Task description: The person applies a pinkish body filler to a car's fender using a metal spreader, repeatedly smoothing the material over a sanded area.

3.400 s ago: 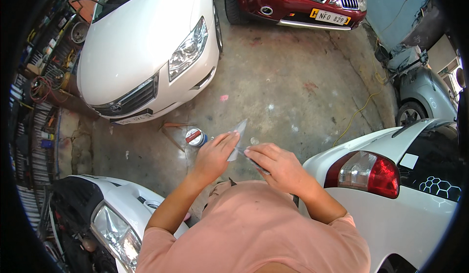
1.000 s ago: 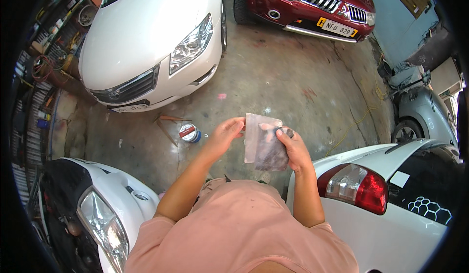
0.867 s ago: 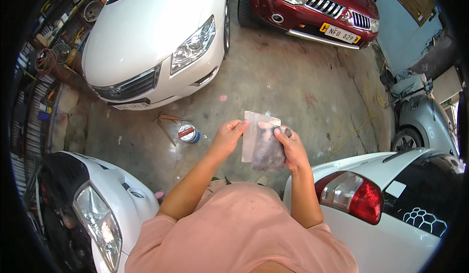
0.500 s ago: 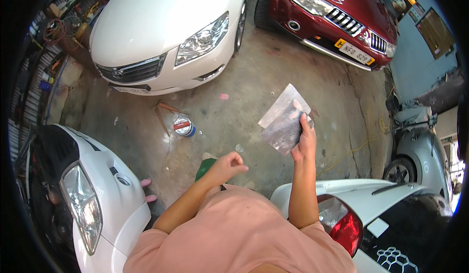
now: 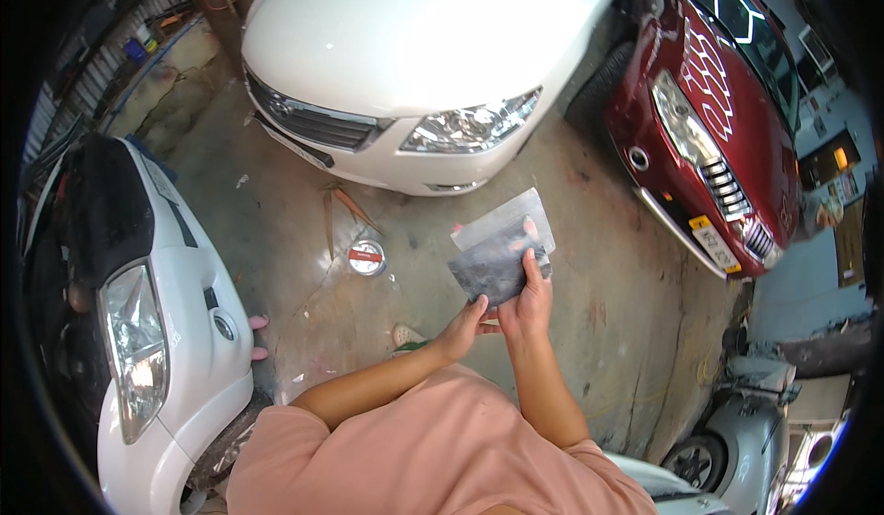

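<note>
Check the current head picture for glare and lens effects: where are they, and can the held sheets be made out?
Head view, top: glare bleaches the far white car's hood; head view, upper right: bright honeycomb reflections cross the red car; head view, rim: black vignette; head view, centre: the grey sheets in the right hand are discernible.

Held aslant in the right fingers (image 5: 532,274): a thin, smudged dark grey sheet (image 5: 497,271), overlapping a paler grey sheet (image 5: 502,218) visible beyond its upper edge, both nearly flat.
</note>
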Demonstrator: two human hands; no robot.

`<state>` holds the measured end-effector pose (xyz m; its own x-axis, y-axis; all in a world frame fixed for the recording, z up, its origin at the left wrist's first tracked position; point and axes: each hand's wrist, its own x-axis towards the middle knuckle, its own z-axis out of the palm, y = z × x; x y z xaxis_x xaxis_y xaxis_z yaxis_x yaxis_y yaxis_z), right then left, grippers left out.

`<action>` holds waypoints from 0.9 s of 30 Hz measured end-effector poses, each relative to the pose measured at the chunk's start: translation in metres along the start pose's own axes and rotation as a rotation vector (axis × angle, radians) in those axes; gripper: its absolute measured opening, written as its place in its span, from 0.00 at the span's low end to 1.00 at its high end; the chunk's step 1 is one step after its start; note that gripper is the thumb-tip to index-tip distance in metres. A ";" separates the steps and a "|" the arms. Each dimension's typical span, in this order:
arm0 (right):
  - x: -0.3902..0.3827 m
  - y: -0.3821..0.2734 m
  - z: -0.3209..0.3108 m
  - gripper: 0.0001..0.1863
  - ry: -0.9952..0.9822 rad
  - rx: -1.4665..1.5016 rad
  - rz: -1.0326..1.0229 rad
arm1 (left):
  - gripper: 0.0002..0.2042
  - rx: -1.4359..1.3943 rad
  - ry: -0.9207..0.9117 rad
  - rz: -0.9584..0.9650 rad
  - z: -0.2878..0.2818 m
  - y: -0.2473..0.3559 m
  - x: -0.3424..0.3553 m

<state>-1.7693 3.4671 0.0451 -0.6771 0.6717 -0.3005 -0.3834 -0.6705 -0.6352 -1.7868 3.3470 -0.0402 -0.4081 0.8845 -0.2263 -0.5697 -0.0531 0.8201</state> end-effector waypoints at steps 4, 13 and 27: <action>0.040 0.006 0.051 0.22 -0.129 -0.019 0.008 | 0.23 -0.057 0.166 0.210 -0.040 0.059 0.016; 0.156 0.046 0.109 0.20 -0.234 -0.459 -0.025 | 0.20 -0.231 0.538 0.502 -0.106 0.148 -0.048; 0.296 0.075 0.244 0.22 -1.015 -0.515 0.770 | 0.33 -0.149 1.683 0.985 -0.080 0.215 -0.027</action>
<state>-2.1523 3.5390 0.0823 -0.8537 -0.4857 -0.1879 0.4182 -0.4244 -0.8031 -1.9548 3.2746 0.1003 -0.6715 -0.7390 -0.0550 0.2356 -0.2833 0.9296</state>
